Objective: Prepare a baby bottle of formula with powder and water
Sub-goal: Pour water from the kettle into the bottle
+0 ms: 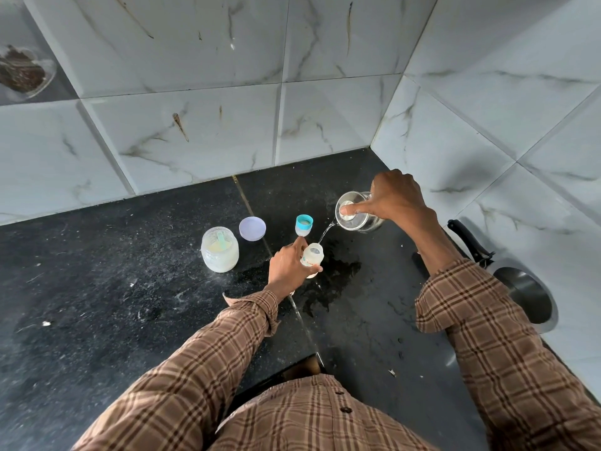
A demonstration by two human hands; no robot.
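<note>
My right hand (395, 200) grips the tilted glass kettle (356, 213), thumb on lid; my left hand (287, 268) holds the bottle (313, 255) on the tabletop (130, 288). I should pour slowly, aiming at the mouth.

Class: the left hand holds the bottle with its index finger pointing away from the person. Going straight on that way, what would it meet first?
Probably the teal-ringed bottle cap, standing just beyond the left hand and its baby bottle; depth is unclear from this single view.
</note>
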